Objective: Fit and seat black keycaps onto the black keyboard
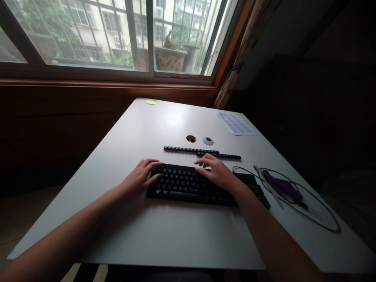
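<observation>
A black keyboard (182,184) lies flat on the white desk, its top row of keys apparently bare. My left hand (142,175) grips its left end, with the fingers at the back corner and the thumb over the keys. Above the keyboard's back edge is my right hand (216,171), fingers apart and slightly bent; I see nothing in it. Just behind, a line of black keycaps (182,149) runs across the desk, and a second line of keycaps (229,156) overlaps it at the right. My right forearm hides part of the keyboard's right side.
On the white desk (117,231), a looped black cable (329,211), a purple cloth (280,184) and a thin stick (267,186) lie at the right. Behind are a round hole (191,139), a grey ring (208,140), printed paper (236,124) and a yellow sticky note (151,102).
</observation>
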A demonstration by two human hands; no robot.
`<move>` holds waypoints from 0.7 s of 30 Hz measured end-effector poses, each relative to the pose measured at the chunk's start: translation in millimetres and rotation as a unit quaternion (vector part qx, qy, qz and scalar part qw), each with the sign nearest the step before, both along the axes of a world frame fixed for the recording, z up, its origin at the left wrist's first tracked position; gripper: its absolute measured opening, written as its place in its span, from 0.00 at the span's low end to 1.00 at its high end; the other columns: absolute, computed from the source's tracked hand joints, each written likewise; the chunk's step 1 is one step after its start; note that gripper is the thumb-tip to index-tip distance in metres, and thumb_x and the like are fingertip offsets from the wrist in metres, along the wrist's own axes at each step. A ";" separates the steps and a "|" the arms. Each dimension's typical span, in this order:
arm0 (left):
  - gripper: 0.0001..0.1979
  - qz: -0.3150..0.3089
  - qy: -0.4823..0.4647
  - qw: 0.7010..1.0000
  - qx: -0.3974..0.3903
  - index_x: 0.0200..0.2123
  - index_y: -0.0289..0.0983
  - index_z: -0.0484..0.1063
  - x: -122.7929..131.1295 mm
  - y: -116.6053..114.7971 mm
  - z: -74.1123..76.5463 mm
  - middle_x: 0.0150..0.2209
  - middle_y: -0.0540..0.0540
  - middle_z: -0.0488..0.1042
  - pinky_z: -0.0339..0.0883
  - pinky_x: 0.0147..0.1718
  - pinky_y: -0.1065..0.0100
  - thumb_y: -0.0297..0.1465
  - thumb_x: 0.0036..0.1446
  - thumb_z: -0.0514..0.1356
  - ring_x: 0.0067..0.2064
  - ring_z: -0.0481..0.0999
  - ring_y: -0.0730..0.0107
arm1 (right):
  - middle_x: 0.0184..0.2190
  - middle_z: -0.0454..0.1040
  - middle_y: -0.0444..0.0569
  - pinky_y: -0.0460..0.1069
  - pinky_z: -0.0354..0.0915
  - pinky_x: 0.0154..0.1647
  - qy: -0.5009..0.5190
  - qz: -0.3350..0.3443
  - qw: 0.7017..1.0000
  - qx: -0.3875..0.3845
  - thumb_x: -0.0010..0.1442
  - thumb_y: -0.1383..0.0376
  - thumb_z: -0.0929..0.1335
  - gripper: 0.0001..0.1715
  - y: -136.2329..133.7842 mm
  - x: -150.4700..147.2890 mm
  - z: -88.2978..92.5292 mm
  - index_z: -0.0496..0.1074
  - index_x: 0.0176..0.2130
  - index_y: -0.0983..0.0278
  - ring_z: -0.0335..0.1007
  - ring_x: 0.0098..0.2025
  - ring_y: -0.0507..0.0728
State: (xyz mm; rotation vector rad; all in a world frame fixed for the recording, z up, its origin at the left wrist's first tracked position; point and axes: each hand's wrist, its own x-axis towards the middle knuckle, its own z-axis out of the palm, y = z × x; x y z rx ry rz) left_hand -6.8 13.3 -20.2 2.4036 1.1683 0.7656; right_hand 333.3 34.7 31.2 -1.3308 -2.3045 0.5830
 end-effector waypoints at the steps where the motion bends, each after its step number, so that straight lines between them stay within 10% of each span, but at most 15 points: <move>1: 0.19 0.000 0.000 1.000 0.000 0.61 0.45 0.62 0.0 0.0 -0.2 0.59 0.42 0.67 0.62 0.61 0.47 0.37 0.69 0.55 0.60 0.65 0.54 | 0.45 0.73 0.52 0.54 0.68 0.50 0.008 -0.008 1.000 0.010 0.64 0.57 0.69 0.15 0.4 1.5 -2.8 0.77 0.49 0.58 0.72 0.46 0.58; 21: 0.19 0.005 0.005 1.000 -0.003 0.61 0.44 0.64 -1.0 0.0 0.2 0.59 0.41 0.67 0.62 0.61 0.47 0.39 0.69 0.54 0.60 0.66 0.54 | 0.45 0.74 0.53 0.58 0.62 0.57 -0.020 0.005 0.999 -0.040 0.65 0.52 0.68 0.17 7.6 1.8 -32.3 0.78 0.47 0.59 0.68 0.52 0.62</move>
